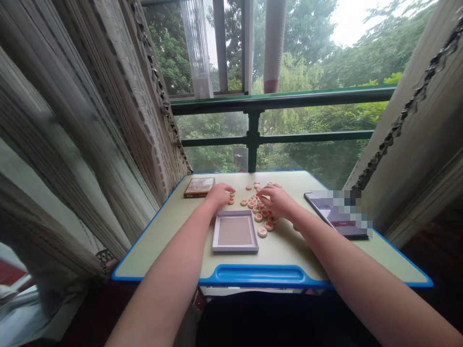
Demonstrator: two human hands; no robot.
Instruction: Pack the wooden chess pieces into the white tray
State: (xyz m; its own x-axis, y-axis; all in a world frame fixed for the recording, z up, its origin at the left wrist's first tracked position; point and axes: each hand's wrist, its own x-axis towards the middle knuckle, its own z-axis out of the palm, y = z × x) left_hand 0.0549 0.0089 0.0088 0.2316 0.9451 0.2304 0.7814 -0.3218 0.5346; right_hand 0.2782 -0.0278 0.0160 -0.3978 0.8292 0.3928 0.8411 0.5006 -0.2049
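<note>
Several round wooden chess pieces [259, 217] with red and dark characters lie scattered on a pale green table [173, 241]. My right hand [276, 198] rests curled on top of the cluster, fingers bent over some pieces. My left hand [219, 194] lies knuckles up, fingers curled down beside a few pieces at its right. An empty shallow grey box tray [235, 233] sits just in front of both hands.
A brown box lid [199, 187] lies at the back left of the table. A dark tablet [338, 213] rests at the right. The table has a blue rim with a pen groove [258, 274] in front. Curtains hang on both sides; a green railing [282, 100] and window stand behind.
</note>
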